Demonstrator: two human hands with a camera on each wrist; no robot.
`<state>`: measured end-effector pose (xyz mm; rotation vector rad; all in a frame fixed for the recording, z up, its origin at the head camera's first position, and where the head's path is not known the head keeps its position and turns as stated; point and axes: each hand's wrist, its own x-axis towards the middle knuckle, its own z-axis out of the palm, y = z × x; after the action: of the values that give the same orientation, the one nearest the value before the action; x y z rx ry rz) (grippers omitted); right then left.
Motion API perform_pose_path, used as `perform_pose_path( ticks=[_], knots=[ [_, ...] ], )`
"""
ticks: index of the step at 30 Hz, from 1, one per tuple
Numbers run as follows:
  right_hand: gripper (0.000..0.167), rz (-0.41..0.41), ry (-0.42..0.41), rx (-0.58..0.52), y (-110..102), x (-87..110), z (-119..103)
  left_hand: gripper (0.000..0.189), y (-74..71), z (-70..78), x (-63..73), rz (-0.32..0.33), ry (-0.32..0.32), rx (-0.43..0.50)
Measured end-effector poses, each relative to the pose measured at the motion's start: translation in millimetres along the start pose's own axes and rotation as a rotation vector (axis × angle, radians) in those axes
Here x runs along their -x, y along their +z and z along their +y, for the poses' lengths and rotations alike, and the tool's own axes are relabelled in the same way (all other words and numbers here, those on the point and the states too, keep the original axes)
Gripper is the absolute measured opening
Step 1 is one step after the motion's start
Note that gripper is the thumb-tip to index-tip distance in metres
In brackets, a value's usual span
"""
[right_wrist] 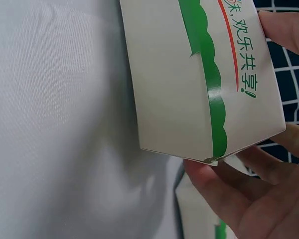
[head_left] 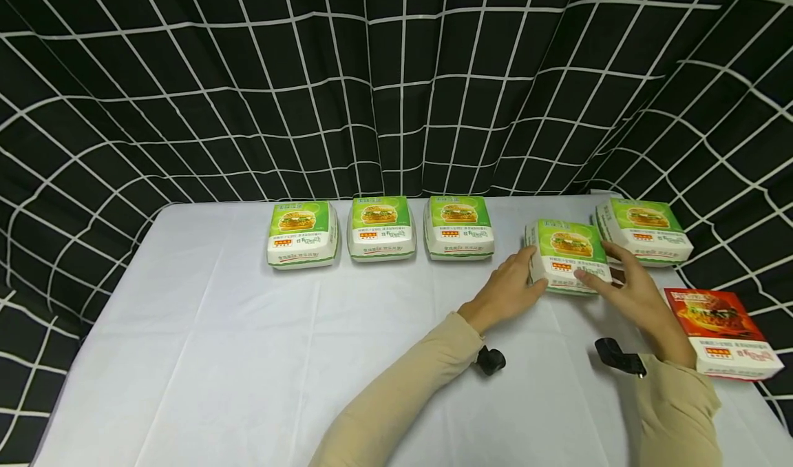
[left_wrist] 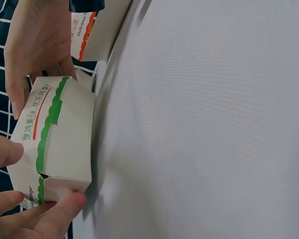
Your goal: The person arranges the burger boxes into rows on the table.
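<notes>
Both hands hold one green-and-white burger box (head_left: 566,250) between them, at the right part of the table. My left hand (head_left: 506,289) grips its left side, with the thumb near the front corner. From the right, my right hand (head_left: 635,295) pinches it, thumb on the front of the top face and fingers along the right side. In the left wrist view the box (left_wrist: 65,134) has its lid down, its lower edge close over the white cloth. The right wrist view shows the right fingers (right_wrist: 214,191) at the box's lower corner.
Three matching green boxes (head_left: 458,226) stand in a row along the back edge. Another green box (head_left: 647,229) sits just behind the right hand. A red burger box (head_left: 721,333) lies at the right edge, beside the right wrist. Black gridded curtain (head_left: 384,74) surrounds the white-covered table (head_left: 248,357).
</notes>
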<state>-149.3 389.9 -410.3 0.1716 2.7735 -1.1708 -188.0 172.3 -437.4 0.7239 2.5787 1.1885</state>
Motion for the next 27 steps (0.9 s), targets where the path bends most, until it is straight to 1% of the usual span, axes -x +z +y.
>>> perform_pose_path(
  ticks=[4, 10, 15, 19, 27],
  knots=[
    [0.093, 0.019, -0.004, 0.016, 0, 8.5, -4, 0.06, -3.5, -0.5, 6.6, 0.021, 0.044, -0.007],
    [0.092, 0.087, -0.075, 0.061, -2, 21.6, -10, 0.059, -9.9, 1.1, 19.2, 0.039, 0.11, -0.007],
    [0.092, 0.096, -0.111, 0.039, -1, 31.4, -16, 0.064, -15.6, 2.8, 31.5, 0.044, 0.145, -0.016],
    [0.092, 0.092, -0.116, 0.044, 0, 38.2, -22, 0.067, -23.2, 5.0, 42.8, 0.036, 0.152, -0.02],
    [0.095, 0.101, -0.131, 0.07, 5, 48.6, -34, 0.066, -39.7, 9.0, 63.1, 0.029, 0.137, -0.078]
  ],
)
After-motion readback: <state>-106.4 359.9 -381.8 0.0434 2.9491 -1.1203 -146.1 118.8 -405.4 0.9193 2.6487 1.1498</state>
